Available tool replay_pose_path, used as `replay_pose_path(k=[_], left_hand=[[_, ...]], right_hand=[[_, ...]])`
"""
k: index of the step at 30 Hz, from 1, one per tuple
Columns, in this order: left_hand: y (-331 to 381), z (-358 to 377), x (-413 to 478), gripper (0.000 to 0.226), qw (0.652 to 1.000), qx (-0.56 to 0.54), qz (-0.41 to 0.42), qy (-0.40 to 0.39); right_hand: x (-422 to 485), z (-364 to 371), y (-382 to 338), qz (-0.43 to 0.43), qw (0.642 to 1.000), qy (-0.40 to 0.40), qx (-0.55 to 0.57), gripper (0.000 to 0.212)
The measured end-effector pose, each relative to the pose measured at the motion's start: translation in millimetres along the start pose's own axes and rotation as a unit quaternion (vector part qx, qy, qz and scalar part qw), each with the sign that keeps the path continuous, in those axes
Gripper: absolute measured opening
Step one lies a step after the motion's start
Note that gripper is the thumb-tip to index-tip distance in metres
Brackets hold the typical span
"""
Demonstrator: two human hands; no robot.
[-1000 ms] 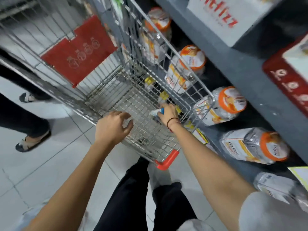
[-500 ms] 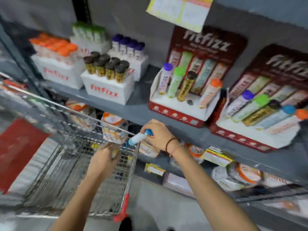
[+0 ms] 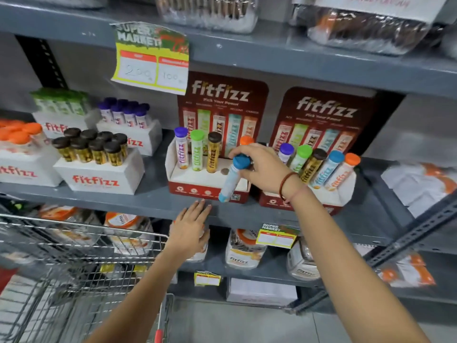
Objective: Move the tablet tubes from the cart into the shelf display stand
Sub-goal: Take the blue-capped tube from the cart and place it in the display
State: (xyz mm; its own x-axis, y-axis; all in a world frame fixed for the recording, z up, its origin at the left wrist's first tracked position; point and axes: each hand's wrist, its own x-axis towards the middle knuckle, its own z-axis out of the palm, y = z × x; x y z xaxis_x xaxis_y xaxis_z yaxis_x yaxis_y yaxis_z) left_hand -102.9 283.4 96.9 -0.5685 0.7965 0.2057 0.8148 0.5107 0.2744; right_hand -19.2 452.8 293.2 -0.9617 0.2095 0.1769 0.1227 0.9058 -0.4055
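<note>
While our cart [image 3: 81,246] sits low at the left with its basket too blurred to count what remains, we judge the job near its end for this stand but unfinished overall. On the shelf [image 3: 148,201], going by size: the right stand [image 3: 304,201] is full, five tubes leaning in a row (purple, green, brown, blue, orange). The left stand [image 3: 195,188], by the shelf's front edge, carries purple, green and brown tubes upright, an orange cap showing behind our right hand [image 3: 265,170], and one open hole [image 3: 224,171] between brown and orange. That hole is the blue slot, by the look of the printed backing. Our right hand is closed around the cap end of the blue tube [image 3: 230,181], which hangs tilted in front of the stand, its foot below the hole, not yet in. Our left hand [image 3: 189,231] is spread flat, fingers at the shelf's front lip, holding nothing.
</note>
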Motion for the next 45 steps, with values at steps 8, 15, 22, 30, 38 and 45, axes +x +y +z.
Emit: replay_pose_path(k=[8, 15, 22, 30, 38, 45], left_hand=[[-9, 8, -1, 0.060, 0.999, 0.030, 0.035, -0.006], [-12, 12, 0, 0.063, 0.998, 0.050, 0.037, -0.019], [-13, 14, 0, 0.064, 0.998, 0.055, 0.028, -0.023], [-14, 16, 0, 0.065, 0.998, 0.052, 0.028, -0.027], [-15, 18, 1, 0.070, 0.997, 0.063, 0.029, -0.029], [-15, 19, 1, 0.071, 0.997, 0.066, 0.025, -0.031]], right_hand=[[40, -16, 3, 0.013, 0.999, 0.010, -0.031, 0.041], [67, -17, 5, 0.042, 0.999, 0.018, -0.018, 0.037], [80, -8, 13, 0.093, 0.995, 0.029, 0.013, 0.040], [86, -2, 15, 0.086, 0.996, 0.022, -0.015, 0.029], [92, -4, 20, 0.100, 0.991, -0.001, -0.087, 0.032], [94, 6, 20, 0.105, 0.985, -0.029, -0.137, 0.041]])
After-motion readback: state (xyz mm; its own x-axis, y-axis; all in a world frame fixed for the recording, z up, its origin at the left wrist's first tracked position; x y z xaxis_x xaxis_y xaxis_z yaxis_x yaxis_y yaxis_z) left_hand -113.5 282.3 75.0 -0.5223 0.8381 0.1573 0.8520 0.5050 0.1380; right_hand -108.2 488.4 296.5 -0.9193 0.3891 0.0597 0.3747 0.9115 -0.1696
